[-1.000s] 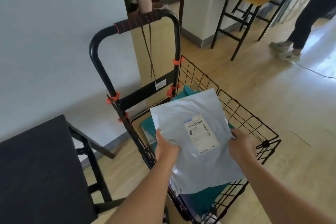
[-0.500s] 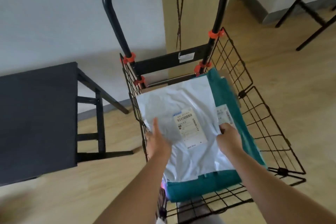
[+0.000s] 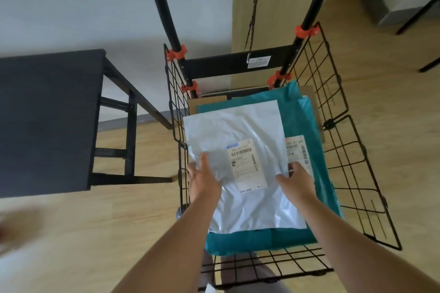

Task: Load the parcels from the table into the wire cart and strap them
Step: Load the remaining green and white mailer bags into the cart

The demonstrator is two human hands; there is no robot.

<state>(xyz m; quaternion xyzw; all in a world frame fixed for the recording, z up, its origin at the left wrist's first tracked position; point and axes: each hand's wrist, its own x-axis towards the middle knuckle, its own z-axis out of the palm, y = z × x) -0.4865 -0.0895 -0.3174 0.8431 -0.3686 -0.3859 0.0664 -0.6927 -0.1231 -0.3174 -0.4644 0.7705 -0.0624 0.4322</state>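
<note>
A white plastic parcel (image 3: 238, 131) with a barcode label lies flat on a teal parcel (image 3: 307, 126) inside the black wire cart (image 3: 342, 150). My left hand (image 3: 202, 178) grips the white parcel's left edge, thumb on top. At the right edge my right hand (image 3: 295, 178) holds the same parcel, beside the teal parcel's label. A brown cardboard box (image 3: 207, 102) shows under the teal parcel at the cart's back. A dark braided strap (image 3: 254, 7) hangs from the cart's handle, its metal hook (image 3: 248, 59) against the back crossbar.
The black table (image 3: 47, 114) stands left of the cart with no parcels on the part in view. The cart's black handle tube (image 3: 162, 7) rises at the back. Legs of another table (image 3: 419, 14) stand at the upper right on the wooden floor.
Both hands have lowered the white parcel from above the cart down onto the teal parcel. My view has tilted down and closer to the cart.
</note>
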